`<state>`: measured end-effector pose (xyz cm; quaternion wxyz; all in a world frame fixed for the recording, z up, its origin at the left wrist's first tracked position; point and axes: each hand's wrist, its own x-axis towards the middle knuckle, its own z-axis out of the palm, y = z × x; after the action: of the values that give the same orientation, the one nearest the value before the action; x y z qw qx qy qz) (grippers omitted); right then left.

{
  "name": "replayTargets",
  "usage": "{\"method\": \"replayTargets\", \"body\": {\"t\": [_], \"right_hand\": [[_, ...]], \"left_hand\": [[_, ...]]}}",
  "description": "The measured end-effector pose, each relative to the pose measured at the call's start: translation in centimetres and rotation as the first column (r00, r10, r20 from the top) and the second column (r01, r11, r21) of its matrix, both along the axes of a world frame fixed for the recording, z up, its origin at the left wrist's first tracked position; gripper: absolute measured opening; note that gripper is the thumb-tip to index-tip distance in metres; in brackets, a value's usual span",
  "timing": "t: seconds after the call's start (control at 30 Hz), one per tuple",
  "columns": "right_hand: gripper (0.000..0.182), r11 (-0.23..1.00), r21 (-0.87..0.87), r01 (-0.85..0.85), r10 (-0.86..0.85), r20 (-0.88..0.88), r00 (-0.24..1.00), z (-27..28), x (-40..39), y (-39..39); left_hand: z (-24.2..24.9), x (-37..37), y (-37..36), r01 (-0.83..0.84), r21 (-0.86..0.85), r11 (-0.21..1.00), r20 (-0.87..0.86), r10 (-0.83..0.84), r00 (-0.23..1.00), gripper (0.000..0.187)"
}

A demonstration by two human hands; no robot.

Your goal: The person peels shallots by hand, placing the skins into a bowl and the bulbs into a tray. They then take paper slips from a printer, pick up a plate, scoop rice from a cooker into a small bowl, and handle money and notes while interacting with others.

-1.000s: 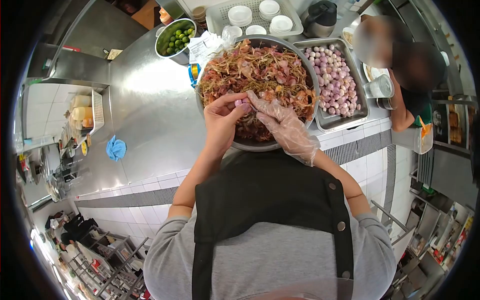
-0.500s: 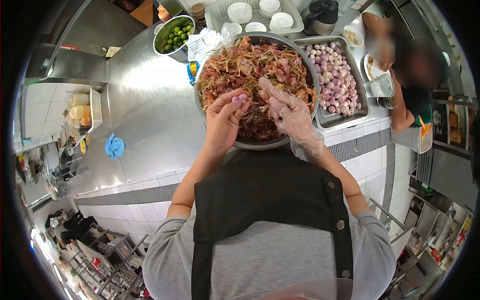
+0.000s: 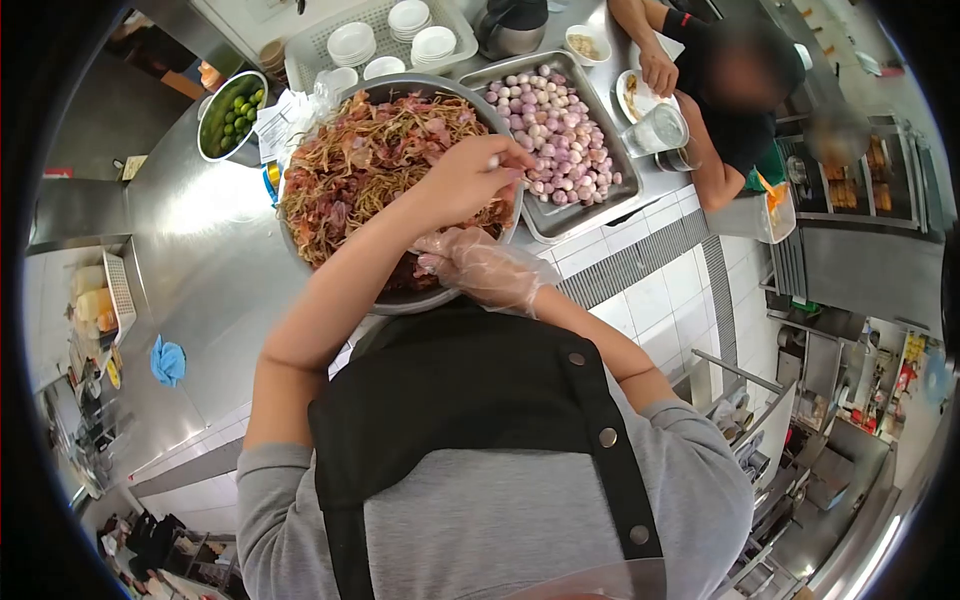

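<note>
A large metal bowl [image 3: 510, 235] is heaped with reddish shallot skins and dry stringy roots. My bare left hand [image 3: 470, 182] reaches across the bowl to the near-left edge of a metal tray [image 3: 548, 226] of peeled shallots [image 3: 560, 130]. Its fingers are bent together; a small pale bit shows at them, which I cannot make out. Over the bowl's near right rim, my right hand [image 3: 485, 268], in a clear plastic glove, is closed with a pinkish shallot [image 3: 430, 262] at its fingertips, partly hidden by the left forearm.
A pot of green limes [image 3: 235, 115], paper slips [image 3: 280, 125] and a basket [image 3: 310, 50] with stacked white dishes stand behind the bowl. A blue cloth [image 3: 167, 360] lies on the steel counter. At the right, another person sits by a plate [image 3: 640, 100] and a glass [image 3: 657, 132].
My left hand has moved from above the bowl rightward to the tray, crossing over the right hand. The right hand has turned and drawn nearer to me. The whole view has shifted left.
</note>
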<state>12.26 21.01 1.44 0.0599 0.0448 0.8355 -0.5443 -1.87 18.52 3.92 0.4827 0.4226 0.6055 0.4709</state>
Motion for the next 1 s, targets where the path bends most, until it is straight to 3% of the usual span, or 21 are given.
{"method": "replayTargets", "body": {"t": [0.03, 0.13, 0.17, 0.27, 0.33, 0.4, 0.47, 0.53, 0.6, 0.67, 0.73, 0.77, 0.8, 0.87, 0.93, 1.0], "right_hand": [[0.035, 0.993, 0.12, -0.021, 0.024, -0.028, 0.999, 0.0, 0.3, 0.1], [0.037, 0.989, 0.121, -0.08, 0.076, 0.041, 0.996, 1.1, 0.1, 0.1], [0.037, 0.99, 0.119, -0.076, 0.072, 0.039, 0.997, 1.0, 0.1, 0.1], [0.041, 0.981, 0.172, -0.087, 0.082, 0.04, 0.996, 0.5, 0.4, 0.4], [0.043, 0.997, 0.07, -0.01, 0.011, -0.008, 1.0, 0.0, 0.5, 0.4], [0.042, 0.99, 0.135, -0.039, 0.037, 0.018, 0.999, 1.0, 0.5, 0.8], [0.042, 0.978, 0.198, -0.071, 0.064, 0.043, 0.997, 1.2, 0.4, 1.6], [0.039, 0.975, 0.212, -0.067, 0.093, -0.115, 0.989, 0.9, 0.1, 2.6], [0.041, 0.993, 0.101, -0.052, 0.057, -0.048, 0.997, 1.4, -0.7, 3.6], [0.043, 0.981, 0.192, 0.003, 0.004, -0.037, 0.999, 2.8, -1.2, 3.4], [0.037, 0.972, 0.235, -0.005, 0.016, -0.048, 0.999, 4.1, -1.9, 3.2], [0.039, 0.998, 0.048, -0.03, 0.029, 0.024, 0.999, 3.2, -2.2, 3.1], [0.039, 0.998, 0.039, -0.051, 0.05, 0.018, 0.999, 2.7, -2.6, 2.6], [0.041, 0.958, 0.173, -0.229, 0.222, 0.057, 0.973, 2.2, -3.0, 1.7], [0.043, 0.925, 0.172, -0.338, 0.335, 0.049, 0.941, 1.4, -3.2, 0.6], [0.043, 0.879, 0.255, -0.403, 0.332, 0.278, 0.901, 0.9, -3.4, -0.5]], "left_hand": [[-1.8, 0.3, 1.8, 0.035, -0.038, 0.999, 0.02, -0.034, 0.999, 0.034], [-2.5, 1.4, 4.7, 0.063, 0.04, 0.997, -0.009, -0.063, 0.998, 0.046], [-2.7, 1.8, 4.9, 0.087, 0.171, 0.981, -0.333, -0.025, 0.943, 0.055], [-0.5, 0.7, 4.2, 0.17, 0.026, 0.985, -0.401, -0.146, 0.904, 0.056], [0.9, -0.4, 2.3, 0.139, 0.079, 0.987, -0.351, -0.103, 0.931, 0.053], [1.5, -1.7, -0.6, 0.095, 0.123, 0.988, -0.301, -0.054, 0.952, 0.051], [1.8, -2.9, -4.2, -0.136, 0.246, 0.96, -0.039, 0.15, 0.988, 0.04], [2.6, -3.7, -8.5, -0.252, 0.171, 0.952, -0.002, 0.256, 0.967, 0.034], [2.6, -4.8, -13.1, -0.385, 0.082, 0.919, 0.016, 0.385, 0.923, 0.028], [2.3, -5.3, -17.6, -0.369, -0.089, 0.925, -0.188, 0.348, 0.918, 0.02], [3.0, -4.4, -20.2, -0.402, -0.15, 0.903, -0.229, 0.364, 0.903, 0.013], [2.7, -4.0, -21.3, -0.363, -0.184, 0.913, -0.27, 0.309, 0.912, 0.013], [2.3, -3.5, -22.1, -0.321, -0.217, 0.922, -0.307, 0.248, 0.919, 0.013], [1.2, -1.8, -22.4, -0.357, -0.217, 0.908, -0.404, 0.249, 0.88, 0.014], [-0.3, -0.1, -21.8, -0.317, -0.168, 0.933, -0.492, 0.199, 0.847, 0.017], [-2.5, 1.3, -20.5, -0.302, -0.183, 0.936, -0.519, 0.169, 0.838, 0.017]]}}
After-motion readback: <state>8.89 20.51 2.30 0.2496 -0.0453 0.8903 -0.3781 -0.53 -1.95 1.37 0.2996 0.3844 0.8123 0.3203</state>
